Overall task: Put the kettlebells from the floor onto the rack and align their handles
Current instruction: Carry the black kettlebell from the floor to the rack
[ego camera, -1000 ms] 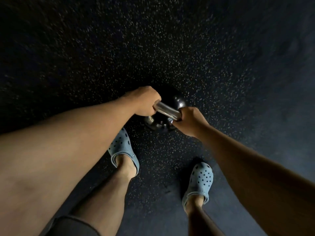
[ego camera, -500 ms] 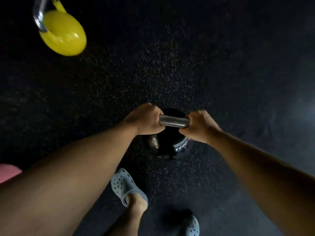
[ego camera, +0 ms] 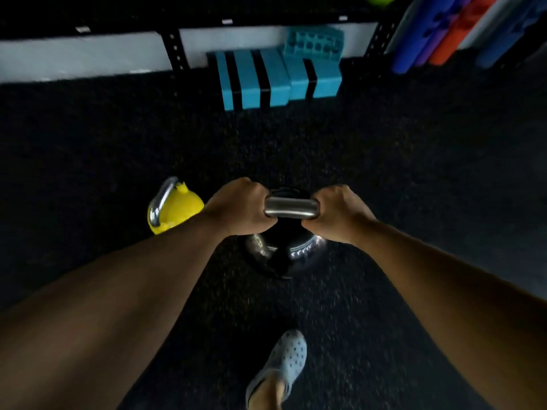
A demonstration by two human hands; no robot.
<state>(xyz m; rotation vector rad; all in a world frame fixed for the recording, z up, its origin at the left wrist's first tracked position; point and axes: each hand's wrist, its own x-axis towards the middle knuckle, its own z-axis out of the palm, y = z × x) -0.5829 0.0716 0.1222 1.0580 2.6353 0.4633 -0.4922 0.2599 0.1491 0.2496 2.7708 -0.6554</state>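
Observation:
A black kettlebell [ego camera: 284, 253] with a steel handle hangs in front of me above the dark floor. My left hand [ego camera: 239, 207] grips the handle's left end and my right hand [ego camera: 336, 214] grips its right end. A yellow kettlebell [ego camera: 177, 211] with a steel handle stands on the floor just left of my left wrist. The black rack [ego camera: 174, 48] runs along the far wall at the top of the view; only its lower uprights and a dark shelf edge show.
Blue and black foam blocks [ego camera: 272, 75] are stacked on the floor under the rack. Coloured rolled mats [ego camera: 461, 28] lean at the top right. One foot in a light blue clog [ego camera: 281, 365] is on the speckled rubber floor below the kettlebell.
The view has lifted from the floor toward the rack. The black kettlebell stays gripped in both hands and has come forward; the yellow kettlebell now lies near my left wrist.

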